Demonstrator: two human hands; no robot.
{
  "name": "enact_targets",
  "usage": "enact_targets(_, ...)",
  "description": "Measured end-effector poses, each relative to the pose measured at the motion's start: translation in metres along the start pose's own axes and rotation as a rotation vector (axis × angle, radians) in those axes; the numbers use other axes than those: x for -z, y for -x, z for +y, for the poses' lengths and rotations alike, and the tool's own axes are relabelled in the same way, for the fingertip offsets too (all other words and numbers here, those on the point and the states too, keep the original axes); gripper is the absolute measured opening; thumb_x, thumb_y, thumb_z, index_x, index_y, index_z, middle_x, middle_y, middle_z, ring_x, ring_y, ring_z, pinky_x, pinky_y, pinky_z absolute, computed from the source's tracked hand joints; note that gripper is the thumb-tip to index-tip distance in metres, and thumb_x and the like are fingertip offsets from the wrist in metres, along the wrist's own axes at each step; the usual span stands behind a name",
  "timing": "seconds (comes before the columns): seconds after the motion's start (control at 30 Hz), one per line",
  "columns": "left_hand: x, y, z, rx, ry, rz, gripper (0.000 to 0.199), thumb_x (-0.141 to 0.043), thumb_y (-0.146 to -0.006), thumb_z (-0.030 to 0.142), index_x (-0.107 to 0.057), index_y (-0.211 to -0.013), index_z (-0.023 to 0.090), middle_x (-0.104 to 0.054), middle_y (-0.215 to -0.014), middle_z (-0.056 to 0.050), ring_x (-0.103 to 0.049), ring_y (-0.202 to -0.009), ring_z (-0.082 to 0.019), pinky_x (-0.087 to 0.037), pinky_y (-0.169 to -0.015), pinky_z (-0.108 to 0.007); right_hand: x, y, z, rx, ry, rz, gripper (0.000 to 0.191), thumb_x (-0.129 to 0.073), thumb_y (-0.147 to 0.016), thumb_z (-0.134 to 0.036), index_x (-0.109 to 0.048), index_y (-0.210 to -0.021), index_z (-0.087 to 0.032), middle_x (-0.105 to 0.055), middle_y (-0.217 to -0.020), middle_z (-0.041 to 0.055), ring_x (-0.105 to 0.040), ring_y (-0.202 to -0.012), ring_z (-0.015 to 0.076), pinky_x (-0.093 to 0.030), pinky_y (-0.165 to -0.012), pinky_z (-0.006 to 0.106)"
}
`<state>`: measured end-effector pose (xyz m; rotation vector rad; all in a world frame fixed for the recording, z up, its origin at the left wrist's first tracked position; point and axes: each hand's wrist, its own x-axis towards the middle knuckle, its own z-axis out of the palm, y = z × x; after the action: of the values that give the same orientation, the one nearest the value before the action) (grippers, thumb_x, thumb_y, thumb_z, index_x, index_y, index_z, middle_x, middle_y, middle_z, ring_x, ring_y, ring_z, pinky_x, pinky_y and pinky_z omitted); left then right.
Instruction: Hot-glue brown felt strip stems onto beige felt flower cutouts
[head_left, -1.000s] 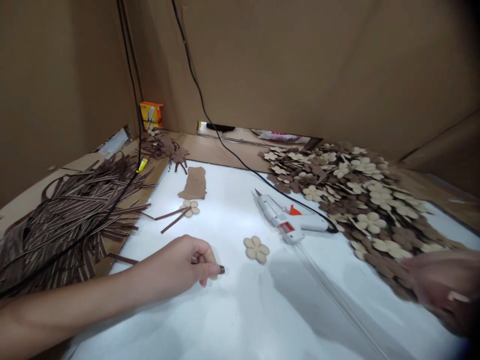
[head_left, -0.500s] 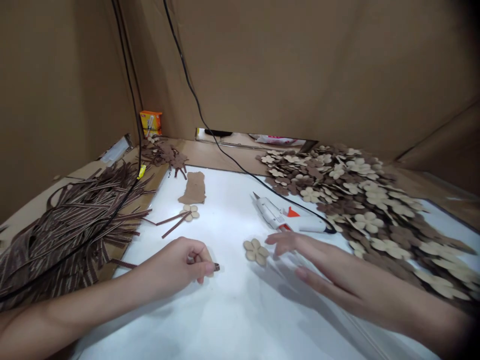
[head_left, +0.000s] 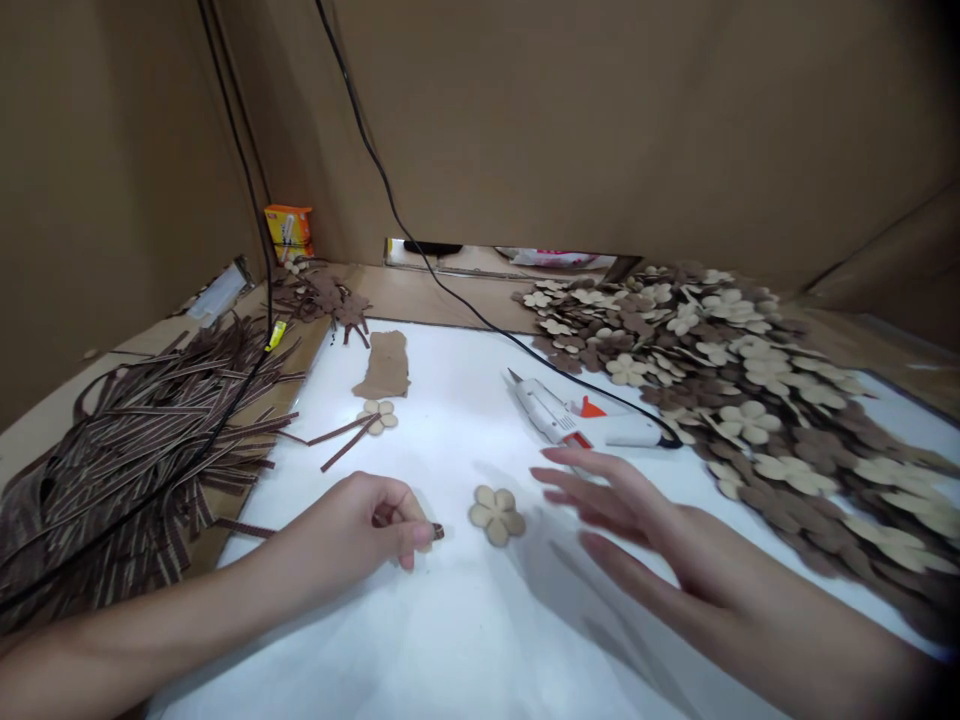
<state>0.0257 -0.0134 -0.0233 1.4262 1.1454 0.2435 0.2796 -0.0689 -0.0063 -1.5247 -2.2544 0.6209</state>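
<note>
My left hand (head_left: pixel 386 525) is closed in a pinch on a brown ribbon strip (head_left: pixel 439 531), whose short end pokes out past the thumb and fingertip. Just right of it, a beige five-petal flower (head_left: pixel 496 515) lies on the white board (head_left: pixel 450 630). My right hand (head_left: pixel 626 510) hovers to the flower's right, fingers stretched and apart, holding nothing. Beyond its fingertips a white glue gun (head_left: pixel 551 410) with an orange trigger rests on its side, nozzle pointing away to the left. Farther back on the left, another beige flower (head_left: pixel 385 416) lies with ribbon tails (head_left: pixel 341 443) extending from it.
Loose brown ribbons (head_left: pixel 142 450) pile up on the left. A heap of beige and brown flowers (head_left: pixel 750 390) spreads across the right. The black cord (head_left: pixel 465 308) crosses to the glue gun. A cardboard scrap (head_left: pixel 385 363) and an orange-yellow box (head_left: pixel 289 232) are farther back.
My right hand has drawn away from the flower and its fingers are spread wider. The flower sits slightly closer to my left hand, turned a little. The view has shifted slightly.
</note>
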Motion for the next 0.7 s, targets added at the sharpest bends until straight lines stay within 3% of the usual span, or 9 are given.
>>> enact_targets(0.13, -0.008, -0.007, 0.004, -0.005, 0.044, -0.001, 0.021, -0.057, -0.073, 0.033, -0.058, -0.064, 0.014, -0.055, -0.056, 0.002, -0.039, -0.053, -0.009, -0.025, -0.050, -0.022, -0.003, -0.025, 0.014, 0.193, 0.159, -0.064, 0.034, -0.043, -0.089, -0.024, -0.047, -0.122, -0.026, -0.053, -0.123, 0.0084, -0.052, -0.111, 0.0208, -0.048, -0.090, 0.036)
enact_targets(0.27, -0.019, -0.013, 0.013, 0.058, 0.055, -0.010, 0.022, -0.056, -0.073, 0.034, -0.058, -0.064, 0.014, -0.057, -0.056, 0.001, -0.035, -0.047, -0.007, -0.021, -0.045, -0.022, -0.011, -0.039, 0.021, 0.324, 0.160, -0.097, 0.029, -0.043, -0.089, -0.021, -0.054, -0.115, -0.025, -0.057, -0.103, 0.0070, -0.054, -0.097, 0.0179, -0.049, -0.079, 0.031)
enact_targets(0.53, -0.016, -0.026, 0.017, 0.095, -0.067, 0.027, 0.020, -0.058, -0.070, 0.034, -0.060, -0.064, 0.015, -0.055, -0.054, 0.003, -0.037, -0.046, -0.008, -0.025, -0.044, -0.021, -0.021, -0.037, 0.016, 0.311, 0.114, -0.043, 0.020, -0.050, -0.086, -0.019, -0.059, -0.103, -0.020, -0.059, -0.094, 0.0056, -0.052, -0.090, 0.0197, -0.046, -0.076, 0.033)
enact_targets(0.7, -0.007, -0.033, 0.022, 0.074, -0.170, -0.079, 0.017, -0.058, -0.069, 0.032, -0.060, -0.061, 0.016, -0.058, -0.055, 0.002, -0.048, -0.053, -0.011, -0.034, -0.052, -0.022, -0.022, -0.036, 0.011, 0.294, 0.130, -0.022, 0.023, -0.048, -0.087, -0.019, -0.060, -0.106, -0.025, -0.060, -0.093, 0.0049, -0.053, -0.087, 0.0206, -0.044, -0.076, 0.037)
